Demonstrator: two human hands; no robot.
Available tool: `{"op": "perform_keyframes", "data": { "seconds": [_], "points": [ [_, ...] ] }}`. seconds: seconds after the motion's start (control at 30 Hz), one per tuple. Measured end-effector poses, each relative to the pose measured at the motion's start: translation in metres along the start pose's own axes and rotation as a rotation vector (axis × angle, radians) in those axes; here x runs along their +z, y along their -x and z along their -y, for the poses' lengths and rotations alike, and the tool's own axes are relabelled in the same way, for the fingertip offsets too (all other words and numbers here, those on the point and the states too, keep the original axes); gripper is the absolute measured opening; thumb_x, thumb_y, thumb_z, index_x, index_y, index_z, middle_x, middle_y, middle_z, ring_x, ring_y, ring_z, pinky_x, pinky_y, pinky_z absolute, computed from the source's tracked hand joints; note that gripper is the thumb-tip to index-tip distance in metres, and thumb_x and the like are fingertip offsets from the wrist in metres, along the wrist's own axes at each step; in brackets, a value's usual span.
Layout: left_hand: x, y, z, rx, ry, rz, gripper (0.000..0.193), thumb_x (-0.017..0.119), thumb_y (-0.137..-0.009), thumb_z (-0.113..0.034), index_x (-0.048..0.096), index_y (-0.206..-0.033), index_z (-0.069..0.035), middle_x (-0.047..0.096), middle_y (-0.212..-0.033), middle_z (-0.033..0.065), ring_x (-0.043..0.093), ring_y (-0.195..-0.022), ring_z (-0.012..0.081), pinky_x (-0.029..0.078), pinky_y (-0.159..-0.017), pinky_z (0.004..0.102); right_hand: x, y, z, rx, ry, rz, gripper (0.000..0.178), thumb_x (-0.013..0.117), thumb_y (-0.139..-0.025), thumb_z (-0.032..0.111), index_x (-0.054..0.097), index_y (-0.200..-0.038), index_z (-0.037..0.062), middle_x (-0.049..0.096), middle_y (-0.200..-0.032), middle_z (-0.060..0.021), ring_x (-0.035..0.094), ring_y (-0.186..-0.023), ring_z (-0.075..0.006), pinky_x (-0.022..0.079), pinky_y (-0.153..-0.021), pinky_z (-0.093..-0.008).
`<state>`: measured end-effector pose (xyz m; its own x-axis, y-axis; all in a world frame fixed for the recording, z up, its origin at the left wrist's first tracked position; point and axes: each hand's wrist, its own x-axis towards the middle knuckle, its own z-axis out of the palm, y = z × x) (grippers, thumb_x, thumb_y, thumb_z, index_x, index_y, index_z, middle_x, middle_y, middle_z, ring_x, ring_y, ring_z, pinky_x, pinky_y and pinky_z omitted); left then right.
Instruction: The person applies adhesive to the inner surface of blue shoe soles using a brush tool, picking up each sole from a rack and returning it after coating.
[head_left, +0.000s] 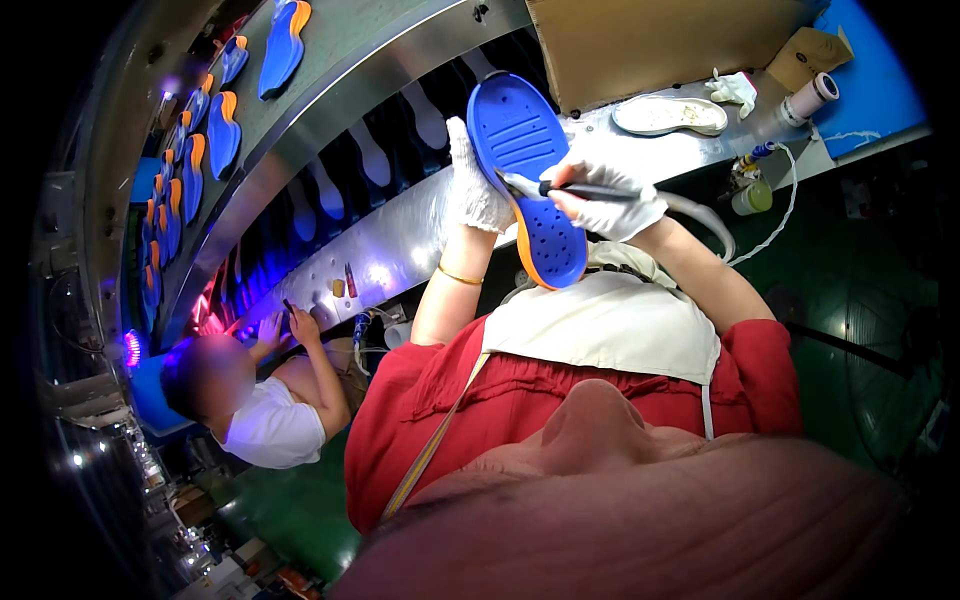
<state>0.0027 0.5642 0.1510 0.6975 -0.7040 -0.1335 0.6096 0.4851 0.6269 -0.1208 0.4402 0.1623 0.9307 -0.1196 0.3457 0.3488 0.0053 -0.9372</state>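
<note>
Insole (520, 130) is in left hand (478, 195), which is half closed on its left edge; right hand (610, 200), fingers curled around a tool (552, 187), is over its middle. Tabletop (405, 235) lies beyond the insole.

Two hands (478, 195), one held insole (523, 130), one black-handled tool (590, 189), one co-worker (275, 425)

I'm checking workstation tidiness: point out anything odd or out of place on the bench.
A crumpled white item, perhaps a glove, lies loose beside a white sole-shaped piece whose surface looks blotched, so that spot seems untidy. No clear spill shows.
</note>
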Motion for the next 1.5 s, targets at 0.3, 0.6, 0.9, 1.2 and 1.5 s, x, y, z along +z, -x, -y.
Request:
{"op": "perform_keyframes", "data": {
  "seconds": [0.3,0.6,0.9,1.2,1.5],
  "points": [
    [-0.032,0.022,0.043,-0.103,0.111,0.189,0.069,0.036,-0.087,-0.065,0.045,-0.127,-0.009,0.055,-0.117,0.0065,0.052,-0.105,0.0192,0.043,-0.094,0.0335,-0.012,0.014,0.011,0.201,0.044,-0.017,0.01,0.063,-0.085,0.009,0.058,-0.09,0.0026,0.062,-0.083,-0.0051,0.058,-0.069,-0.0091,0.048,-0.063,-0.0232],
    [-0.004,-0.014,0.028,0.115,0.378,0.419,0.103,0.05,-0.057,-0.084,0.047,-0.12,-0.002,0.056,-0.108,0.0119,0.056,-0.099,0.0265,0.04,-0.097,0.0443,0.005,0.004,0.008,-0.188,0.159,-0.004,0.011,0.066,-0.08,-0.001,0.062,-0.09,0.0014,0.065,-0.082,-0.0082,0.059,-0.071,-0.0102,0.049,-0.066,-0.0237],
    [-0.011,-0.038,0.001,0.312,0.44,0.679,0.11,0.053,-0.049,-0.084,0.048,-0.123,-0.004,0.055,-0.117,0.0117,0.056,-0.105,0.0304,0.036,-0.101,0.0452,0.01,0.008,0.005,-0.041,0.049,-0.055,0.01,0.068,-0.079,0.001,0.064,-0.088,0.0018,0.065,-0.079,-0.0051,0.059,-0.064,-0.0093,0.048,-0.059,-0.0218],
    [-0.022,-0.036,-0.016,0.374,0.249,0.822,0.123,0.044,-0.047,-0.09,0.04,-0.132,-0.003,0.048,-0.128,0.0177,0.049,-0.117,0.0369,0.036,-0.104,0.0466,-0.002,0.011,-0.001,0.184,-0.025,-0.062,0.01,0.065,-0.082,0.007,0.062,-0.09,0.0013,0.065,-0.088,-0.0087,0.06,-0.07,-0.0087,0.049,-0.061,-0.0213],
    [-0.018,-0.032,-0.029,0.285,0.015,0.878,0.123,0.041,-0.05,-0.091,0.037,-0.134,-0.001,0.045,-0.128,0.0258,0.052,-0.114,0.0393,0.048,-0.09,0.0495,-0.015,-0.009,0.015,0.223,-0.017,-0.024,0.011,0.067,-0.079,0.006,0.059,-0.087,0.003,0.063,-0.085,-0.0084,0.061,-0.075,-0.0135,0.049,-0.073,-0.0253]
  ]
}}
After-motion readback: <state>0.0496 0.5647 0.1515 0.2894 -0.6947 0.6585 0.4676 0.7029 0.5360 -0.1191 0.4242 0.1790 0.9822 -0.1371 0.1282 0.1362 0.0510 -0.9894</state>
